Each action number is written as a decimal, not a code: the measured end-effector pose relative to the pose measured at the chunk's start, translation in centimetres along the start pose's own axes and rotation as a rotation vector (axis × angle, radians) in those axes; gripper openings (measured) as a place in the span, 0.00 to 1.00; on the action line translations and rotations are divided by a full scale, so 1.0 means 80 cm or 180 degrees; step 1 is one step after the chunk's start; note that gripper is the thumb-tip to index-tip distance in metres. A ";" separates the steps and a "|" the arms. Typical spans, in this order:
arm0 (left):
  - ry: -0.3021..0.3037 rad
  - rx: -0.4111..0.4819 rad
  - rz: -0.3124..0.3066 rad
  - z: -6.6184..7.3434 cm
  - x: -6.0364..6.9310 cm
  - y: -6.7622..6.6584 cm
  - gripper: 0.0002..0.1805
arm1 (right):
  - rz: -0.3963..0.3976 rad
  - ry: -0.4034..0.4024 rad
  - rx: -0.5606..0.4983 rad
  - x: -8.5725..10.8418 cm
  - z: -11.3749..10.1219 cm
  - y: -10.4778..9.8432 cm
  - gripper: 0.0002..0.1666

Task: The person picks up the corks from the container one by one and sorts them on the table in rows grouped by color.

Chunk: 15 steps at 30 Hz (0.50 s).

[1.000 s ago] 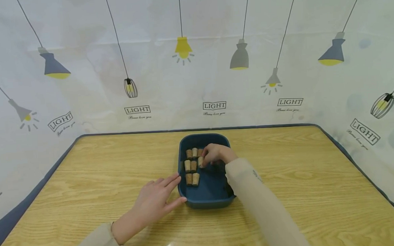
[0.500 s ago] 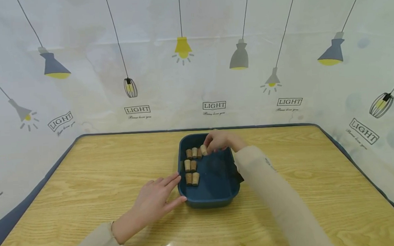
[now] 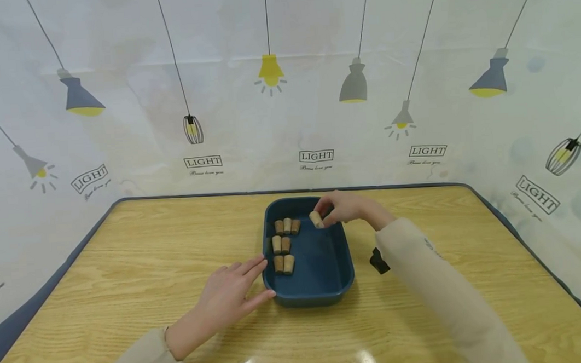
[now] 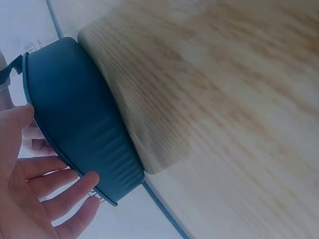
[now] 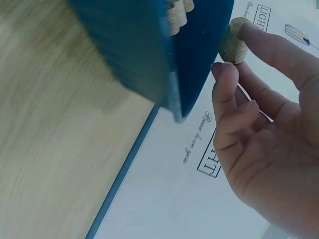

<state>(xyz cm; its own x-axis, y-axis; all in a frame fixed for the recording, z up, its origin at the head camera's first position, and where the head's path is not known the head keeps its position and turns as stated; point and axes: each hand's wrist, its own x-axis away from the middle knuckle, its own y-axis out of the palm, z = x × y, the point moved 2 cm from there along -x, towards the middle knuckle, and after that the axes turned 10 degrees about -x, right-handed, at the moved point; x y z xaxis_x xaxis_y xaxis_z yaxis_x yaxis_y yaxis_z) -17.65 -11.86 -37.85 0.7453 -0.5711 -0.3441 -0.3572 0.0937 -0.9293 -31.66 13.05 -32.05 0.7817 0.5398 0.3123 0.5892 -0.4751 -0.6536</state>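
A dark blue bin [image 3: 319,267] stands on the table with cork stoppers [image 3: 278,264] in three rows along its left side. My right hand [image 3: 346,207] pinches one light cork [image 3: 316,219] over the bin's far right part; the right wrist view shows that cork [image 5: 233,44] between thumb and fingers of the hand [image 5: 274,119]. My left hand [image 3: 227,295], fingers straight and spread, touches the bin's left wall. In the left wrist view the hand [image 4: 45,184] lies along the rim of the bin [image 4: 84,114].
The wooden table [image 3: 165,243] extends around the bin on all sides. Behind it and at both sides stands a pale backdrop [image 3: 237,107] printed with hanging lamps. A black strap piece [image 3: 379,261] hangs by my right sleeve [image 3: 423,262].
My right hand has lifted a light cork from the middle row and carried it away and to the right, clear of the other corks. The left hand has stayed in place.
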 end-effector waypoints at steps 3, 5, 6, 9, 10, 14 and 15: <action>-0.0005 -0.0014 0.0001 0.000 0.001 0.001 0.33 | 0.0106 -0.0083 0.0023 0.007 0.006 -0.001 0.23; -0.0011 -0.0015 -0.0006 0.000 0.001 0.001 0.33 | 0.0162 -0.0188 0.0005 0.012 0.010 -0.002 0.23; -0.0009 -0.0014 -0.0010 0.000 0.001 0.002 0.33 | 0.0194 -0.0244 -0.0002 0.015 0.011 -0.002 0.23; -0.0003 -0.0008 -0.0020 0.000 0.001 0.002 0.34 | 0.0265 -0.0374 -0.0018 0.022 0.016 -0.005 0.23; 0.0002 -0.0002 -0.0022 0.000 0.001 0.003 0.34 | 0.0286 -0.0417 -0.0028 0.024 0.018 -0.006 0.23; -0.0005 0.0010 -0.0036 0.001 0.001 0.002 0.34 | 0.0372 -0.0567 0.0012 0.033 0.028 -0.013 0.22; -0.0009 0.0010 -0.0039 0.001 0.001 0.002 0.34 | 0.0395 -0.0602 0.0029 0.035 0.031 -0.015 0.22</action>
<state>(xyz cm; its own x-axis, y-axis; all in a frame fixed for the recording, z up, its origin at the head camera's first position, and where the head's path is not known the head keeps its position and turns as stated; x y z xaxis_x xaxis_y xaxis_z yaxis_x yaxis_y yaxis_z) -17.59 -11.85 -38.02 0.7512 -0.5698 -0.3332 -0.3464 0.0894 -0.9338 -30.69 16.81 -32.10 0.7953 0.5987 0.0949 0.4883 -0.5400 -0.6855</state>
